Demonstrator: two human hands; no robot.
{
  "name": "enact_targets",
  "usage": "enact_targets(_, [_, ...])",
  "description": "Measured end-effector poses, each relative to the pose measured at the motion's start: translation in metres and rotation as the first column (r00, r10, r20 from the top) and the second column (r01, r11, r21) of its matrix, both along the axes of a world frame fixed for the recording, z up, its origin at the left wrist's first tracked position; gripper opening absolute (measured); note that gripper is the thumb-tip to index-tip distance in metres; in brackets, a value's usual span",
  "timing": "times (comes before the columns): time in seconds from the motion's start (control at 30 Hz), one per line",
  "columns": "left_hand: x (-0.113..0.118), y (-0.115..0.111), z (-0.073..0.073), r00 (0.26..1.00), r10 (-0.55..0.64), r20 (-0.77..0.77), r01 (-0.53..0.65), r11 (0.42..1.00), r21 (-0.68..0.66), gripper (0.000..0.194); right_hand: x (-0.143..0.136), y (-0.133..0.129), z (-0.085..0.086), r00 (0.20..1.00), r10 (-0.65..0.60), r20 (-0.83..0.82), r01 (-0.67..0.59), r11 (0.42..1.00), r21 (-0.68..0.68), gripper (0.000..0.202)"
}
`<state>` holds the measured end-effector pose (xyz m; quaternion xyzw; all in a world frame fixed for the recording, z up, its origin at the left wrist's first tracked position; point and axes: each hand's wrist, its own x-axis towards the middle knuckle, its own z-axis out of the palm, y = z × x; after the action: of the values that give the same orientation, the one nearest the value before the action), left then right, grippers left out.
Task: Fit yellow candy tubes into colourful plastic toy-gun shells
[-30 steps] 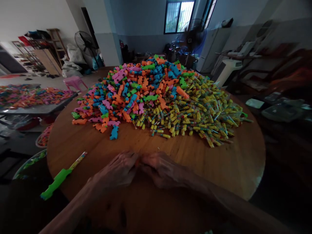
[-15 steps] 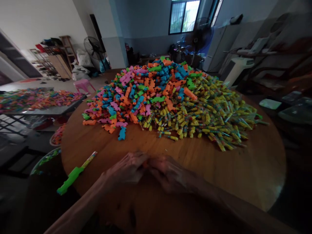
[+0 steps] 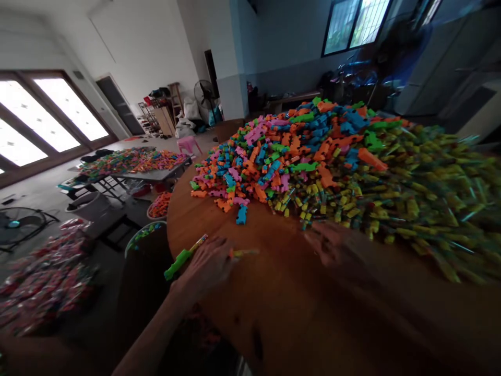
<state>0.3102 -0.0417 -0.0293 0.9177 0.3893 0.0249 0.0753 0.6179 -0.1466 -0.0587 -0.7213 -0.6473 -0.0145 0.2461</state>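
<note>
My left hand (image 3: 213, 258) is closed round an orange plastic toy (image 3: 231, 254), mostly hidden in the fingers. A blurred yellow tube (image 3: 247, 252) sticks out of it to the right. Just left of this hand, a green toy gun (image 3: 180, 262) with a patterned tube (image 3: 199, 242) in its end lies at the table's edge. Over the table, my right hand (image 3: 331, 243) is open, fingers apart, at the near edge of a heap of yellow-ended tubes (image 3: 352, 206). Some blur covers this hand; nothing shows in it.
A heap of orange, blue, pink and green toy pieces (image 3: 274, 156) covers the back of the round wooden table (image 3: 274, 292). At left stand tubs of pieces (image 3: 159, 204), another loaded table (image 3: 144, 175) and a pink stool (image 3: 188, 143). Bagged goods (image 3: 47, 271) lie on the floor.
The view has turned left. My hands, together round an orange piece before, have parted: the left has gone toward the green toy gun with the orange toy, the right toward the yellow tubes.
</note>
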Motion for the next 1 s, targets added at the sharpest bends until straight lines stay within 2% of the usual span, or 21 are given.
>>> enact_targets(0.03, [-0.016, 0.008, -0.003, 0.999, 0.052, -0.006, -0.052, 0.998, 0.036, 0.017, 0.009, 0.008, 0.001, 0.991, -0.088, 0.104, 0.092, 0.995, -0.039, 0.028])
enact_targets(0.1, [-0.047, 0.025, -0.012, 0.992, 0.130, -0.008, -0.128, 0.985, 0.112, 0.025, 0.023, 0.021, 0.004, 0.965, -0.137, 0.221, 0.171, 0.976, -0.138, 0.023])
enact_targets(0.2, [-0.083, 0.045, -0.024, 0.978, 0.208, -0.013, -0.202, 0.961, 0.187, 0.030, 0.034, 0.035, 0.007, 0.963, -0.035, 0.268, 0.107, 0.960, -0.258, 0.022])
enact_targets(0.3, [-0.093, 0.053, -0.022, 0.965, 0.256, 0.052, -0.260, 0.923, 0.285, 0.033, 0.036, 0.040, 0.006, 0.954, 0.066, 0.292, 0.033, 0.946, -0.322, 0.026])
enact_targets(0.4, [-0.069, 0.052, -0.011, 0.976, 0.174, 0.127, -0.208, 0.914, 0.347, 0.030, 0.038, 0.042, 0.004, 0.956, 0.091, 0.280, -0.001, 0.952, -0.305, 0.028])
enact_targets(0.5, [-0.026, 0.055, -0.004, 0.992, 0.024, 0.127, -0.060, 0.955, 0.290, 0.034, 0.035, 0.044, 0.006, 0.955, 0.081, 0.287, 0.009, 0.954, -0.301, 0.030])
enact_targets(0.6, [0.014, 0.065, -0.008, 0.992, -0.063, 0.110, 0.036, 0.973, 0.230, 0.045, 0.025, 0.040, 0.011, 0.940, 0.112, 0.323, 0.003, 0.943, -0.334, 0.030])
enact_targets(0.67, [0.032, 0.070, -0.014, 0.992, -0.083, 0.092, 0.063, 0.976, 0.207, 0.045, 0.013, 0.032, 0.012, 0.920, 0.166, 0.355, -0.033, 0.936, -0.351, 0.029])
enact_targets(0.8, [0.048, 0.058, -0.019, 0.994, -0.093, 0.066, 0.079, 0.979, 0.186, 0.038, -0.007, 0.010, 0.008, 0.861, 0.267, 0.433, -0.121, 0.934, -0.335, 0.032])
enact_targets(1.0, [0.049, 0.025, -0.003, 0.995, -0.096, 0.039, 0.094, 0.994, 0.055, 0.017, -0.019, -0.012, 0.004, 0.893, 0.296, 0.340, -0.214, 0.942, -0.258, 0.038])
